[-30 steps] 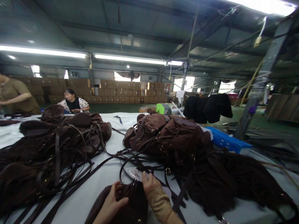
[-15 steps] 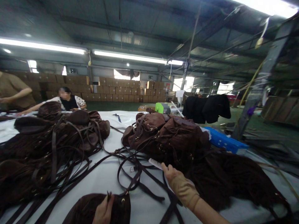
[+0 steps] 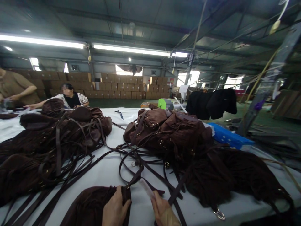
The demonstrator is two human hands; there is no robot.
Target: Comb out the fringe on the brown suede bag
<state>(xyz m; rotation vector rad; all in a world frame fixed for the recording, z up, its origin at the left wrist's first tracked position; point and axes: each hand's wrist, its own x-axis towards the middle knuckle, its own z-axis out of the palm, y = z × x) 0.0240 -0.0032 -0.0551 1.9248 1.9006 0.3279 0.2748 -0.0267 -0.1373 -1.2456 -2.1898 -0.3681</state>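
Near table edge | left hand (image 3: 115, 208) flat on dark-brown fringed bag (image 3: 90, 205) (suede-like) | right hand (image 3: 163, 212) pinching comb (image 3: 147, 188)

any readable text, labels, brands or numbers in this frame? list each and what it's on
None readable.
Stacked cartons along the back wall: any print too small to read.
Red sign by the cartons: blurred.
Blue box on the table: no legible text.
Brown fringed bag under the left hand: no label visible.
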